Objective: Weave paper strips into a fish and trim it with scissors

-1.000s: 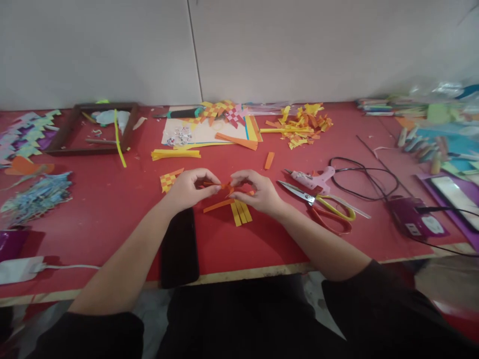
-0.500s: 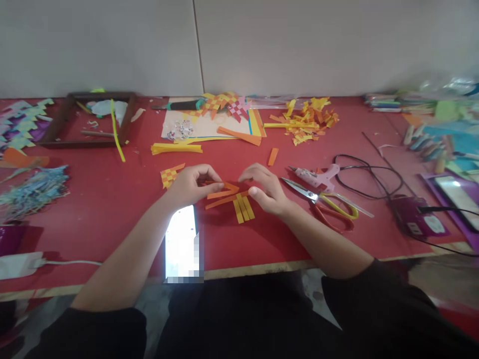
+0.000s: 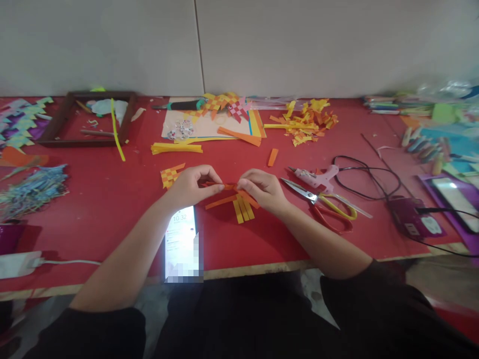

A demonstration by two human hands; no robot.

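Between my two hands is an orange paper strip [image 3: 229, 187]. My left hand [image 3: 196, 184] pinches its left end with thumb and fingertips. At the other end, the thumb and index finger of my right hand [image 3: 262, 188] are closed on the strip. Just below lie yellow paper strips [image 3: 244, 209] side by side, with another orange strip [image 3: 222, 202] slanting across their top. A checkered orange and yellow woven piece [image 3: 170, 175] lies behind my left wrist. A lit phone [image 3: 180, 244] rests under my left forearm.
Scissors [image 3: 312, 197] and a pink glue gun [image 3: 318, 178] with a black cord lie right of my right hand. Behind are yellow strips [image 3: 177, 148], a heap of paper scraps [image 3: 310, 119] and a brown frame [image 3: 88, 144]. A purple box [image 3: 415, 217] stands at right.
My right hand's fingers have closed onto the orange strip's right end; before, they were apart. The strip now stretches between both hands. My left hand has barely moved. The phone's screen now shows a clock.
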